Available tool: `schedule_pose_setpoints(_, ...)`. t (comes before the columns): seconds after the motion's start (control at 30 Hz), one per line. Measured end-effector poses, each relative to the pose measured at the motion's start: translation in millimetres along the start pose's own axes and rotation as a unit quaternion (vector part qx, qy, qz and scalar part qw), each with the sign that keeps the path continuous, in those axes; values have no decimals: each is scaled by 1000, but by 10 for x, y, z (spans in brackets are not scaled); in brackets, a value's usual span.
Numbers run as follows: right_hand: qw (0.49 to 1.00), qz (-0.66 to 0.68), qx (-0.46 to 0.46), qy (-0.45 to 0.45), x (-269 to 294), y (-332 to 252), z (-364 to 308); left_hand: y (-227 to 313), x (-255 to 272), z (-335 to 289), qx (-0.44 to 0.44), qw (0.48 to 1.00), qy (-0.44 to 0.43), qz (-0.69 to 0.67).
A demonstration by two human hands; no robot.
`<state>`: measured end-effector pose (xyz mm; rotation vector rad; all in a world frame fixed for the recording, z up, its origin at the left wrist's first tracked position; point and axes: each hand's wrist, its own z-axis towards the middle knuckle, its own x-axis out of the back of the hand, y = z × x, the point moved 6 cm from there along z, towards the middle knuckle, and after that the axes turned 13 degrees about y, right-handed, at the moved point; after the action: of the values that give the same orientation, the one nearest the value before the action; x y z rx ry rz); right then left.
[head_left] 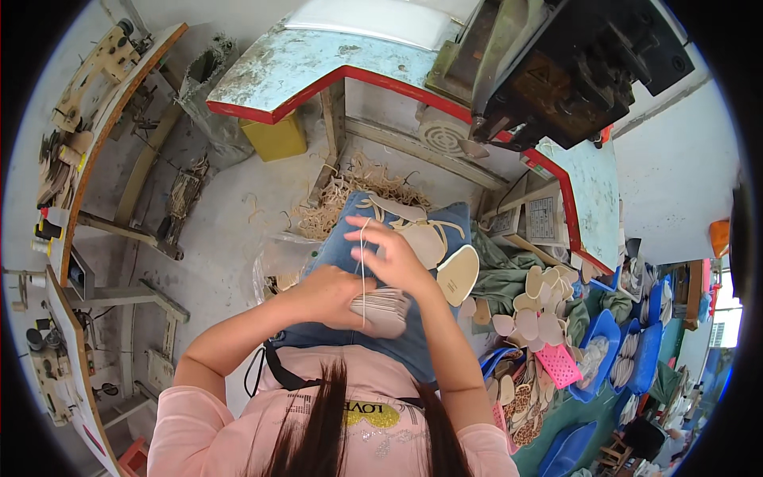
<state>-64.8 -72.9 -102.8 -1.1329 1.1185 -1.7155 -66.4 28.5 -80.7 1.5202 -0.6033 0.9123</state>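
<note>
A thick stack of pale insoles (384, 312) is gripped at its left side by my left hand (327, 297), above my lap. My right hand (389, 253) is raised just above the stack, its fingers partly curled. A thin pale band (363, 270) runs taut from the right fingers down over the left hand and the stack. Whether it circles the whole stack is hidden. On my jeans, beyond the hands, lie a loose insole (458, 274) with a pale rim, more beige pieces (423, 240) and thin beige trimmings (442, 226).
Ahead stands a light-blue worktable (318, 67) with a red edge, carrying a dark machine (564, 71). A heap of trimmings (358, 184) lies beneath it. To the right are piled insoles (540, 306), a pink basket (559, 366) and blue bins (598, 342). Sewing machines (95, 71) stand left.
</note>
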Motion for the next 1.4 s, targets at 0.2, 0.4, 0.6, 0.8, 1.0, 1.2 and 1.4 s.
schedule_pose_setpoints(0.2, 963, 44, -200, -176, -68, 630, -529, -876, 359, -119, 269, 824, 223, -446)
schedule_pose_setpoints(0.4, 609, 775, -17, 164, 594, 239, -595, -1151, -226, -360, 410, 530, 383, -636)
schedule_pose_setpoints(0.6, 890, 319, -185, 269, 243, 553, -384, -814, -111, -125, 250, 653, 462, -546)
schedule_pose_setpoints(0.8, 999, 4, -39, -18, -132, 83, -150, -425, 131, -50, 67, 979, 188, -30)
schedule_pose_setpoints(1.0, 996, -27, -26, 76, -163, 238, -72, -890, 26, -394, 197, 966, 145, -84)
schedule_pose_setpoints(1.2, 914, -294, -144, 240, 787, 1306, 205, -2044, -1347, -1490, 517, 368, 113, -765)
schedule_pose_setpoints(1.4, 812, -463, -347, 72, 820, 1927, 300, -2603, -1864, -2048, 623, 489, 169, -587)
